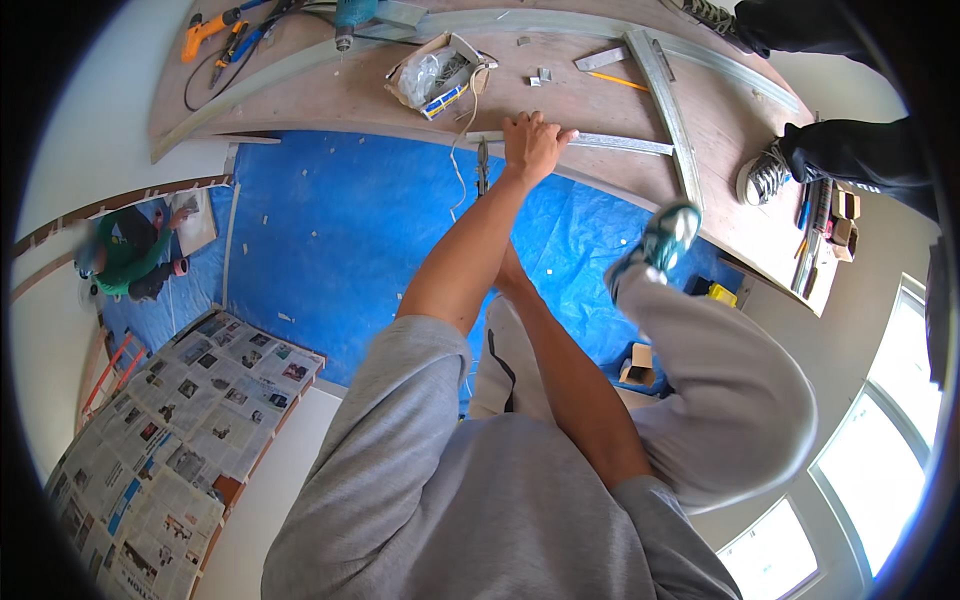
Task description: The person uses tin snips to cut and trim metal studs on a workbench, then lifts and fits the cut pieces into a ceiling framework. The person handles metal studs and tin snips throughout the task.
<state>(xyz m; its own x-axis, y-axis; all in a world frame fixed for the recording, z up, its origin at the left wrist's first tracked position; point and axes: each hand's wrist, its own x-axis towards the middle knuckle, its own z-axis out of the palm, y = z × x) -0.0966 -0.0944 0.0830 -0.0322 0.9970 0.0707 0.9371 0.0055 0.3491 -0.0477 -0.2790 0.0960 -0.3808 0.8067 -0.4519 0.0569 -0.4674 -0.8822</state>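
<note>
My left hand (535, 148) is closed over a thin galvanised metal channel (620, 144), near its left end, at the near edge of the wooden platform (330, 100). The fingers wrap over the strip and the thumb points right. My right arm crosses beneath the left forearm; only the wrist side of my right hand (511, 270) shows, and its fingers are hidden. Just left of my left hand a dark, narrow metal tool (483, 168) stands upright below the strip's end, perhaps snips; what holds it is hidden. The channel's right end meets a longer metal channel (662, 105).
On the platform lie a torn box of screws (438, 75), a yellow pencil (618, 80), a teal drill (352, 20) and pliers (228, 52). Blue sheeting (330, 230) covers the floor below. Another person's shoe (765, 172) stands at right; a person in green (135, 245) sits far left.
</note>
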